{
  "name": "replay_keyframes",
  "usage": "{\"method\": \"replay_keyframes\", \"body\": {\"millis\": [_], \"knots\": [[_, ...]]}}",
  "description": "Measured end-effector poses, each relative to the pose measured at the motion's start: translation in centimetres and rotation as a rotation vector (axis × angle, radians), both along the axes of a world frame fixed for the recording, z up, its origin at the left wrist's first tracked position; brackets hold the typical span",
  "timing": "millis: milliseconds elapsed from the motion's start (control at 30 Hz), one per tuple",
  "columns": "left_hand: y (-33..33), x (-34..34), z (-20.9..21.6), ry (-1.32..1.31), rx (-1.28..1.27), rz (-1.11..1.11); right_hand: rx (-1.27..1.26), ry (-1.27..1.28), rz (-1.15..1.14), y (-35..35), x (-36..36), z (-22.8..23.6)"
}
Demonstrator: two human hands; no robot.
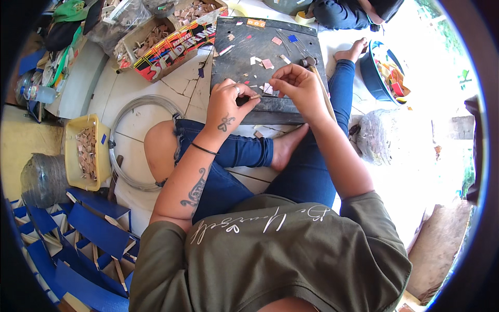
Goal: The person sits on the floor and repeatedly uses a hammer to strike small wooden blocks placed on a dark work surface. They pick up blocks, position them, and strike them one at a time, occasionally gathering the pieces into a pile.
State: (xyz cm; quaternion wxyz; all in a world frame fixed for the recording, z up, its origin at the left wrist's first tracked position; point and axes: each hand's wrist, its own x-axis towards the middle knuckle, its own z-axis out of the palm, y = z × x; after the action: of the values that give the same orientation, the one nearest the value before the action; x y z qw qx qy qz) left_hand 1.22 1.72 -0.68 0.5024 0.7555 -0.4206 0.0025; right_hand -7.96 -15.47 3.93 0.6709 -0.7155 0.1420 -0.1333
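Observation:
Over the near edge of a low dark work board (228,67), my left hand (226,106) pinches a small tan piece (254,97) between thumb and fingertips. Just to the right, my right hand (303,88) has its thumb and fingers closed together; anything held between them is too small to make out. The two hands are slightly apart. Beyond my right hand lies a hammer (309,61), its handle running along the board's right side behind my wrist. Scattered on the board are a pink square (267,63), a blue square (292,38) and several pale scraps.
A printed cardboard box (171,62) of tan pieces stands far left. A wire coil (118,122) lies beside my knee, near a yellow basin (104,156). Blue boxes (99,229) fill the lower left. At right are a blue tub (370,73) and another person's foot (353,51).

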Motion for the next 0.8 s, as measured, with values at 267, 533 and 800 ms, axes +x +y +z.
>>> {"method": "replay_keyframes", "body": {"millis": [267, 533, 800], "knots": [[0.0, 0.4, 0.0, -0.065, -0.027, -0.041, -0.518, -0.14, -0.065, 2.1, -0.5, -0.3], [0.0, 0.4, 0.1, -0.053, -0.014, -0.045, -0.494, -0.063, -0.049, 2.5, -0.6, 0.1], [-0.1, 0.5, 0.0, -0.046, -0.015, -0.042, -0.569, -0.092, -0.037, 2.7, -0.3, 0.2]]}}
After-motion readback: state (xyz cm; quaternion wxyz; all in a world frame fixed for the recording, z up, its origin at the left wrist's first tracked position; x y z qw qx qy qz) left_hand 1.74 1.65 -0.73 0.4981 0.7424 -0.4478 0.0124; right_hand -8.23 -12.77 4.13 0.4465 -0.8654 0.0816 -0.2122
